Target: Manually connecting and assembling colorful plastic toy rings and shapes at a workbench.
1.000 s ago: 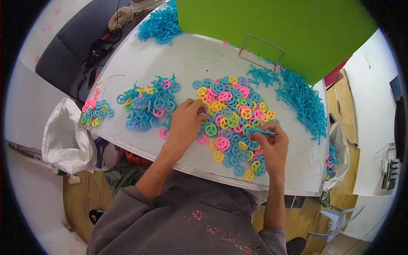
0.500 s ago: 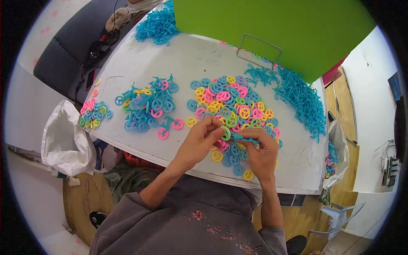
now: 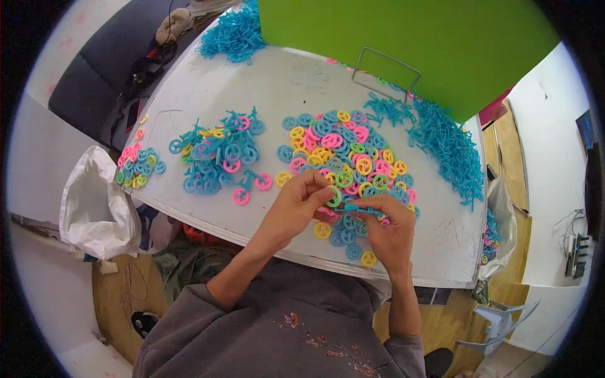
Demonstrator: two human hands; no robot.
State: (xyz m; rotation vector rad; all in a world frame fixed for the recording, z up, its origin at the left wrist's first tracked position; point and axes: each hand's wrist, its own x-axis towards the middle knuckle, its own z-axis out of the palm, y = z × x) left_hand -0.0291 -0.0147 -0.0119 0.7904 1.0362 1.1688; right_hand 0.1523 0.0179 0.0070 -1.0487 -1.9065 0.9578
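Both hands had come together since the frame one second earlier, the left hand [image 3: 295, 206] leaving the left fringe of the wheels [image 3: 331, 140]. Left thumb and fingers pinched a green wheel [image 3: 334, 197]; right thumb and fingers, belonging to the right hand [image 3: 392, 234], pinched a blue stem [image 3: 354, 208]. Both pieces were held above the near part of the table [image 3: 309, 79], the stem pointing toward the wheel; whether the two touched could not be told.

Containers: beyond the table's left edge, a white bag [image 3: 94, 205] stood open, its depths hard to make out. Beyond the right edge, a second bag [image 3: 506, 211] held mixed coloured pieces [image 3: 492, 234], partly hidden by the table.

Joined pieces [image 3: 217, 154] lay heaped left of the wheels, with a small cluster [image 3: 140, 167] at the near left corner. Blue stems filled a pile [image 3: 450, 154] along the right edge and a heap [image 3: 233, 38] at the far left corner, the latter cut off by the frame. A green board [image 3: 378, 38] hid much of the far edge. Gripping fingertips were partly concealed, and the wheels beneath the hands were covered.
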